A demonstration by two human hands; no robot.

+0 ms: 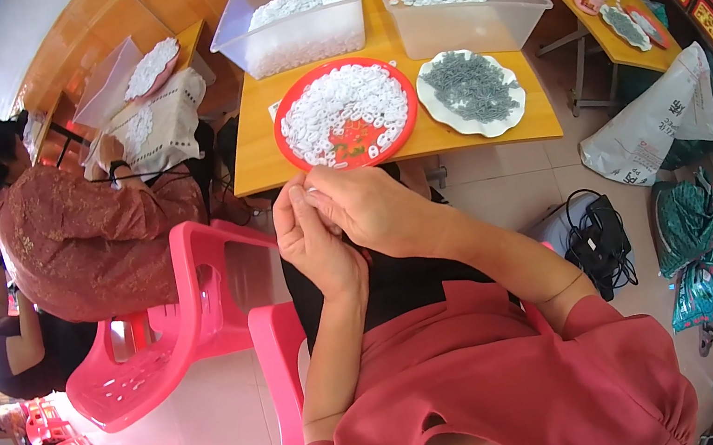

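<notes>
My left hand (315,246) and my right hand (372,203) meet just in front of the table edge, fingers pinched together. A sliver of a small white piece (311,190) shows between the fingertips; the fingers hide the rest. Just beyond them, a round red tray (409,124) holds many small white oval plastic pieces (345,97), with part of its bottom bare. To its right, a white scalloped plate (502,124) carries a heap of small grey slender pieces (470,85).
Two clear plastic bins, one piled with white pieces (304,19) and one (473,19) holding fewer, stand at the table's back. A co-worker (94,229) sits at the left beside a pink chair (190,297). White sack (651,121) and black cables (600,243) lie right.
</notes>
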